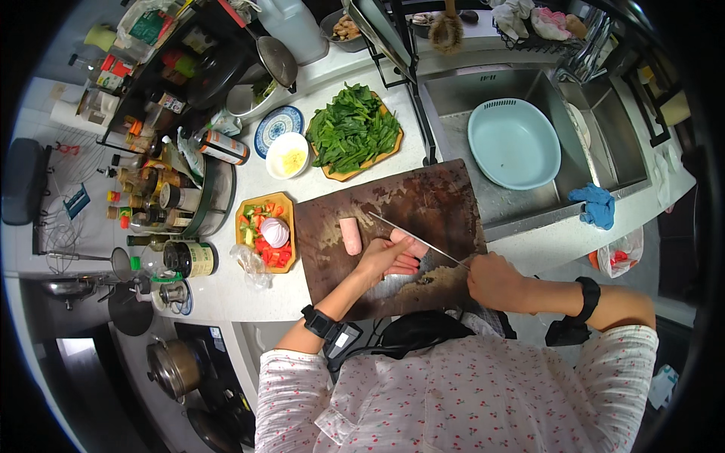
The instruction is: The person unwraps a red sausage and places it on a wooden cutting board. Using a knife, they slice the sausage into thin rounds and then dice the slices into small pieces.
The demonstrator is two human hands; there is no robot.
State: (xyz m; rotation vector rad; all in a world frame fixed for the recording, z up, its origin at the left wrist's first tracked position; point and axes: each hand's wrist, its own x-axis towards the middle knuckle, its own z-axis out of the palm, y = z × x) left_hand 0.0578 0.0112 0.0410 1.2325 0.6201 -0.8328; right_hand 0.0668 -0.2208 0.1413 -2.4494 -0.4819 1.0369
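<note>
My left hand (391,260) holds a short piece of pink sausage (409,242) over a dark wooden cutting board (396,195), its fingers beneath and thumb on top. My right hand (493,281) grips the handle end of a knife (422,240), whose thin blade points up and to the left across the sausage piece. Whether the blade touches the sausage, I cannot tell. Another pink sausage piece (350,236) lies on the board, left of my hands. Both wrists wear black straps.
Left of the board are a yellow tray (291,249) of chopped vegetables and an onion, and bottles. Behind are leafy greens (354,130), a white bowl (277,170) and a dish rack (416,102). A sink (453,122) with a blue basin (514,144) lies right.
</note>
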